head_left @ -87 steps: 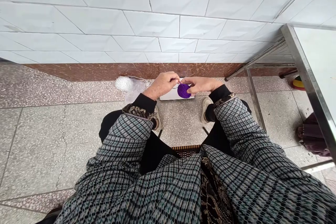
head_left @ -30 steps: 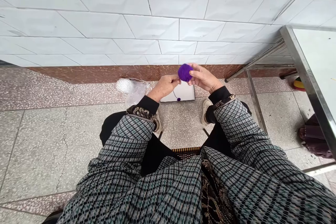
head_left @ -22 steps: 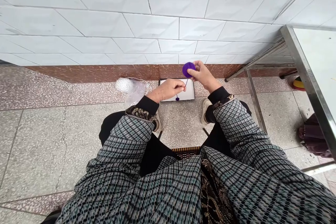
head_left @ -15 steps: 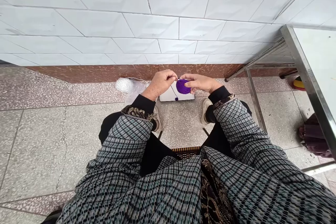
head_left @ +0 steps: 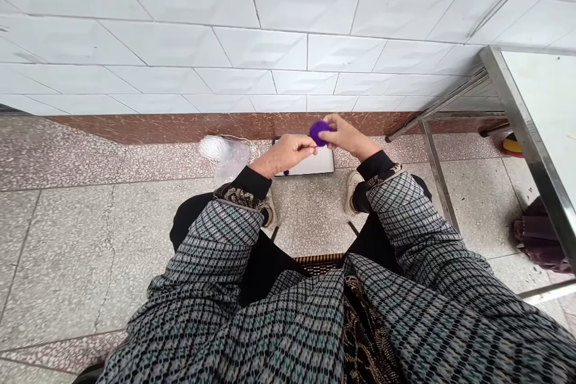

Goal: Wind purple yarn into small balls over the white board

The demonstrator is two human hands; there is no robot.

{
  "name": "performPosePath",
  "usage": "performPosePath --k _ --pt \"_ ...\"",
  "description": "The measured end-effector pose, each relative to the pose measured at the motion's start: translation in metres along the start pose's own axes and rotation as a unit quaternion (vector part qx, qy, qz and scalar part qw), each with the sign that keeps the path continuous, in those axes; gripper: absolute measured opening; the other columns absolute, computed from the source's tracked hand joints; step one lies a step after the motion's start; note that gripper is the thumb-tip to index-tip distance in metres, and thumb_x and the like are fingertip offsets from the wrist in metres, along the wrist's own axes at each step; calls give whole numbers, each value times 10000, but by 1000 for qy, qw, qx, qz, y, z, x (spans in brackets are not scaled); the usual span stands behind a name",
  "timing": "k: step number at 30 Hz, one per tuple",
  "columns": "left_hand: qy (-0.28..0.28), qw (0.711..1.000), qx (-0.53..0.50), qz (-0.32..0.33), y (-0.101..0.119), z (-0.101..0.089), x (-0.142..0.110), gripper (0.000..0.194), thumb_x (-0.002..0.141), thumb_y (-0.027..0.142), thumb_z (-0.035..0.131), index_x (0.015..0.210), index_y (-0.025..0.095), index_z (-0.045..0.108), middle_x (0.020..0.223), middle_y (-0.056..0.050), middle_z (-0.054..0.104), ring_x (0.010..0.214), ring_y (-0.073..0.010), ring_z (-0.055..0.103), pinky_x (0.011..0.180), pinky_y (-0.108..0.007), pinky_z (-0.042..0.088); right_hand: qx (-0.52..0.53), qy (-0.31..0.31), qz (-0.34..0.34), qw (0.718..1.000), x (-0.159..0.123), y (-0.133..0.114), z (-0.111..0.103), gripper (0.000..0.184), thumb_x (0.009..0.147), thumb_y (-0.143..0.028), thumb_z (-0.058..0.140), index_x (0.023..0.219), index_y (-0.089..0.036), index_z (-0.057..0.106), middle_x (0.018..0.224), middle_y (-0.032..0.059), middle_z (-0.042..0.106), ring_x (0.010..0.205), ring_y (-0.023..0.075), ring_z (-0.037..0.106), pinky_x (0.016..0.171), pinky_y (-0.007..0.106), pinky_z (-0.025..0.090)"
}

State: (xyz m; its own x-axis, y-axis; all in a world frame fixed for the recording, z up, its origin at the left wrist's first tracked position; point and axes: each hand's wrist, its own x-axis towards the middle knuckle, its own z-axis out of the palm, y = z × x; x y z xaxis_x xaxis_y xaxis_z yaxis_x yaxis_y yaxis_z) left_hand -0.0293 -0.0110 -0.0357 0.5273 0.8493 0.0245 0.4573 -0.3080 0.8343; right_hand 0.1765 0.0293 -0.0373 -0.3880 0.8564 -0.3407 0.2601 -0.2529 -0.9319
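Note:
A ball of purple yarn [head_left: 318, 132] is gripped in my right hand [head_left: 344, 135], thumb across its front. Close beside it on the left, my left hand [head_left: 290, 153] is closed in a pinch at the ball's lower edge, on what looks like the yarn strand; the strand itself barely shows. Below both hands a shallow white box [head_left: 321, 162] with a dark rim lies on the floor, partly covered by my left hand. In its lower left corner sits a small dark purple bit of yarn [head_left: 286, 173].
A ball of white yarn [head_left: 213, 147] and a clear plastic bag [head_left: 229, 165] lie left of the box. The tiled wall [head_left: 265, 48] rises just beyond. To the right stands a metal-framed table [head_left: 531, 126], with a dark purple cloth-like thing [head_left: 542, 234] beneath it.
My right hand has lifted and turned the purple ball upward and slightly right. My left hand has moved right and down. The small purple bit has shifted left in the box.

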Motion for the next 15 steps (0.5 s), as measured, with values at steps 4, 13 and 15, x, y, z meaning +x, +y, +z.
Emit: performPosePath --k 4,13,15 --pt "94 996 8 -6 -2 -11 0 170 854 226 558 800 156 703 854 -52 705 805 -169 611 795 -292 479 -47 -210 50 975 -11 -6 -3 332 793 -132 747 1042 -180 533 748 -14 606 534 90 538 473 200 460" --pt "-6 999 -22 -43 -10 3 4 181 856 234 532 809 175 697 641 14 588 582 -124 482 622 -258 381 156 67 -93 981 2 -5 -6 477 874 -487 733 1156 -255 427 890 -19 598 628 91 550 568 210 488" --pt "-68 997 -31 -8 -3 7 3 188 857 258 548 803 174 708 681 3 636 606 -124 512 640 -256 400 125 129 -85 980 8 1 -5 435 895 -433 716 1147 -257 408 873 -34 583 590 74 518 551 194 471"
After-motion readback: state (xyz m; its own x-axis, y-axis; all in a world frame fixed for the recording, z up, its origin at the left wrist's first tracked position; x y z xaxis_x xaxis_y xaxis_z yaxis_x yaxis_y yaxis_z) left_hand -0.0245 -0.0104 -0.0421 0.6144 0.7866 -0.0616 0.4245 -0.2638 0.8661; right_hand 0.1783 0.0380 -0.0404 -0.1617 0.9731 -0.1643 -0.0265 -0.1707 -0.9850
